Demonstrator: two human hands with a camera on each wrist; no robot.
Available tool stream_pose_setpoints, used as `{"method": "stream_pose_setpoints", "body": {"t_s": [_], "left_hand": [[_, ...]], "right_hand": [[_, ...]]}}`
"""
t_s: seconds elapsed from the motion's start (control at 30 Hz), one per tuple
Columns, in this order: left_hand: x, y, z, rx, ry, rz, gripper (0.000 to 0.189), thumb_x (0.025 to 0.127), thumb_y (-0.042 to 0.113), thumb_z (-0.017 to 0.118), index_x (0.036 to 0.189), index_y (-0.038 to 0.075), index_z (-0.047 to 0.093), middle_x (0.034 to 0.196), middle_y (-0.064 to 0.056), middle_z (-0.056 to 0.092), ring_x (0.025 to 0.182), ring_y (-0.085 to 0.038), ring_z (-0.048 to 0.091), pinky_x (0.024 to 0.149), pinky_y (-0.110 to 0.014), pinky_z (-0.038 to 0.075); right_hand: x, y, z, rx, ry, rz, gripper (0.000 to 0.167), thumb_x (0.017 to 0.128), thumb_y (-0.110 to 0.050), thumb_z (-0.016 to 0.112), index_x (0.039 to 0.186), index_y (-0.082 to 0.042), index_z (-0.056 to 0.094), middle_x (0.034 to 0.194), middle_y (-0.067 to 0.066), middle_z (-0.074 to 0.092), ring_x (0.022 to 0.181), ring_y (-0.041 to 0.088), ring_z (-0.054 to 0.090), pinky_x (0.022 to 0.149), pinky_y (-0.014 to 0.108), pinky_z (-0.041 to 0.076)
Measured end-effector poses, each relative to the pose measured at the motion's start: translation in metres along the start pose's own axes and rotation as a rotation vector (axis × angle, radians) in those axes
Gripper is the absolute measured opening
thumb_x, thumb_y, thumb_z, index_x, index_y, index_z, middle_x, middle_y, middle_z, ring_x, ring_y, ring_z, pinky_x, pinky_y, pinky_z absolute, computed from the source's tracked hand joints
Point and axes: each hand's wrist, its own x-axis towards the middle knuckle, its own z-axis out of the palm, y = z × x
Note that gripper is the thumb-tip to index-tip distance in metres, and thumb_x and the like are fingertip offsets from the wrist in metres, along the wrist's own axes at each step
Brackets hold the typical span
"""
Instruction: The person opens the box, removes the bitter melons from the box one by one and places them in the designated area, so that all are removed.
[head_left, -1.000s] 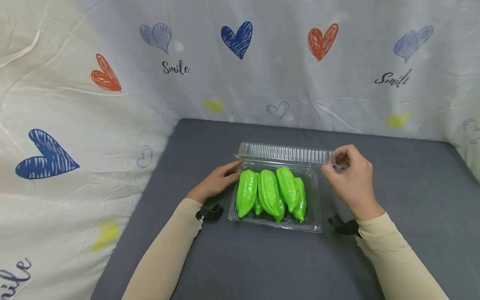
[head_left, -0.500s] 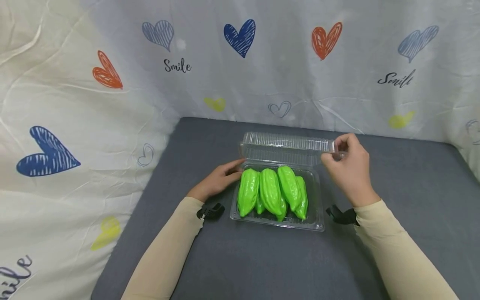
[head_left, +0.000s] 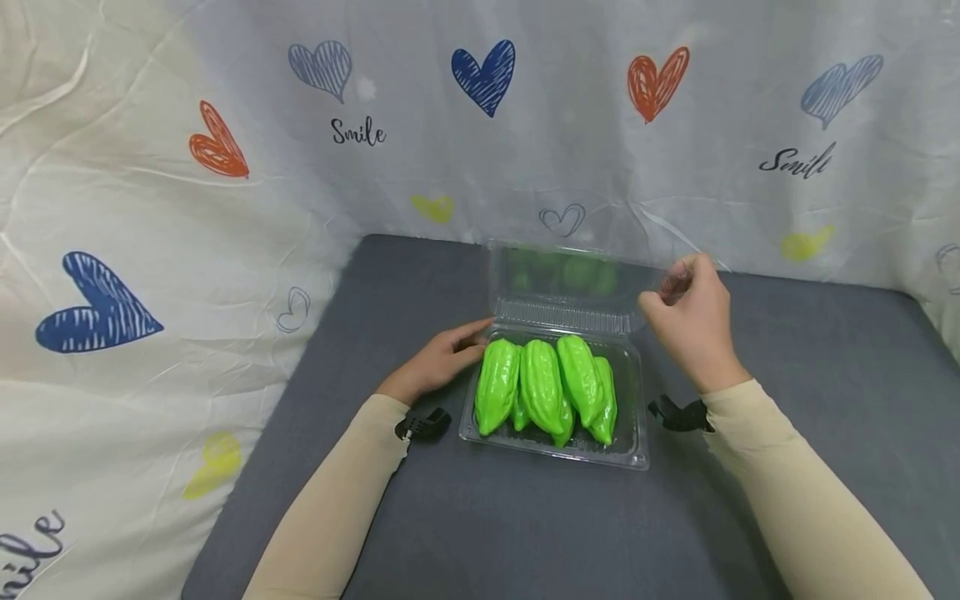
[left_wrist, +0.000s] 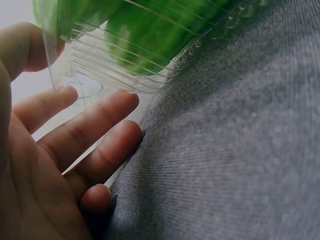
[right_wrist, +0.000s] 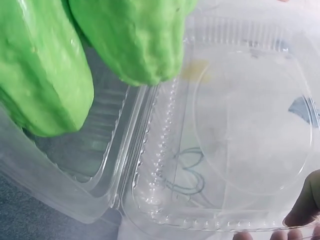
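A clear plastic clamshell container [head_left: 628, 446] lies on the table, its hinged lid [head_left: 558, 279] raised nearly upright behind the base. Several bright green, glossy, ridged vegetable-like pieces [head_left: 540, 379] are heaped in the base; their exact kind is unclear. My right hand [head_left: 693, 321] pinches the lid's right edge between thumb and fingers [right_wrist: 305, 202]. At the base's left side rests my left hand [head_left: 435, 362], its fingers [left_wrist: 95, 125] extended and touching near the rear corner. The left wrist view shows the left thumb beside the clear rim.
Dark grey cloth covers the table [head_left: 487, 533]. Behind and to the left hangs a pale curtain [head_left: 420, 108] printed with hearts and lettering. The raised lid comes close to the curtain. Black bands [head_left: 423, 425] are worn on both wrists.
My right hand has moved up and back, swinging the lid from a low tilt to nearly upright. The left hand has stayed at the container's side, and the green pieces have not moved.
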Motion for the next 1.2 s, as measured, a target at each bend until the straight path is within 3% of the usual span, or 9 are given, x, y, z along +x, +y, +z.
{"method": "stream_pose_setpoints", "body": {"t_s": [0.27, 0.57, 0.8, 1.2], "left_hand": [[0.0, -0.001, 0.0, -0.006, 0.001, -0.007, 0.057, 0.111, 0.019, 0.055, 0.165, 0.012, 0.037, 0.145, -0.021, 0.061, 0.137, -0.036, 0.056, 0.114, -0.053, 0.046], [0.001, -0.005, 0.001, 0.018, 0.026, 0.017, 0.055, 0.11, 0.017, 0.057, 0.163, 0.012, 0.042, 0.134, -0.02, 0.068, 0.133, -0.035, 0.06, 0.115, -0.052, 0.045], [0.001, -0.005, 0.0, 0.0, 0.031, 0.036, 0.055, 0.108, 0.015, 0.059, 0.161, 0.01, 0.045, 0.132, -0.02, 0.07, 0.131, -0.035, 0.061, 0.115, -0.051, 0.045], [0.0, -0.005, 0.0, -0.011, 0.019, 0.033, 0.056, 0.11, 0.018, 0.058, 0.163, 0.013, 0.042, 0.132, -0.017, 0.068, 0.132, -0.034, 0.06, 0.112, -0.052, 0.047]], "right_hand": [[0.013, 0.007, 0.006, 0.001, -0.023, 0.001, 0.024, 0.091, -0.005, 0.058, 0.111, -0.002, 0.045, 0.096, 0.008, 0.051, 0.087, 0.023, 0.056, 0.072, 0.035, 0.041], [0.025, 0.019, 0.014, -0.004, -0.092, 0.039, 0.029, 0.089, -0.004, 0.059, 0.113, -0.001, 0.044, 0.099, 0.01, 0.051, 0.088, 0.022, 0.055, 0.075, 0.03, 0.044], [0.034, 0.033, 0.018, 0.016, -0.128, 0.057, 0.031, 0.087, -0.004, 0.063, 0.111, -0.005, 0.043, 0.102, 0.008, 0.052, 0.09, 0.018, 0.056, 0.076, 0.023, 0.046], [0.044, 0.045, 0.025, 0.018, -0.18, 0.097, 0.035, 0.089, -0.007, 0.062, 0.119, 0.0, 0.046, 0.106, 0.011, 0.054, 0.09, 0.018, 0.053, 0.075, 0.023, 0.044]]}}
